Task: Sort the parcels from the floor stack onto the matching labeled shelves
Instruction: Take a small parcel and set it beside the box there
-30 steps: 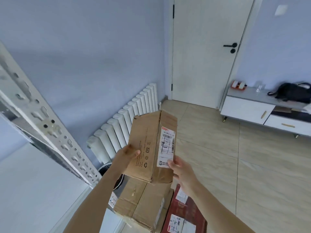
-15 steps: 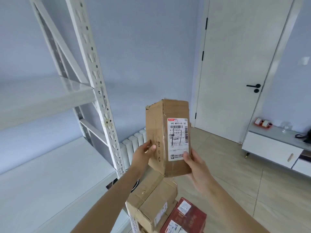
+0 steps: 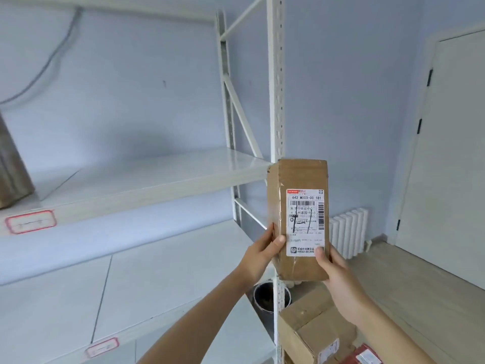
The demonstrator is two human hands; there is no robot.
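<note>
A red-bordered label point(image 3: 31, 221) sits on the front edge of the upper shelf point(image 3: 147, 177), far left of the parcel point(image 3: 299, 222). The left hand point(image 3: 258, 254) grips the upright parcel's lower left edge, thumb on its front. The parcel is held in front of the rack post point(image 3: 276, 82). The right hand point(image 3: 341, 279) grips its lower right corner, thumb on the shipping label point(image 3: 305, 222). More boxes point(image 3: 315, 329) lie below the parcel.

I see pale blue walls point(image 3: 341, 88) all around. White door point(image 3: 454, 166) at 3 o'clock, black hinges on its left edge. White radiator point(image 3: 349, 232) at 4 o'clock, against the wall. Light wood-look floor point(image 3: 420, 290) at 4 to 5 o'clock. Soft, even daylight; source not seen.
</note>
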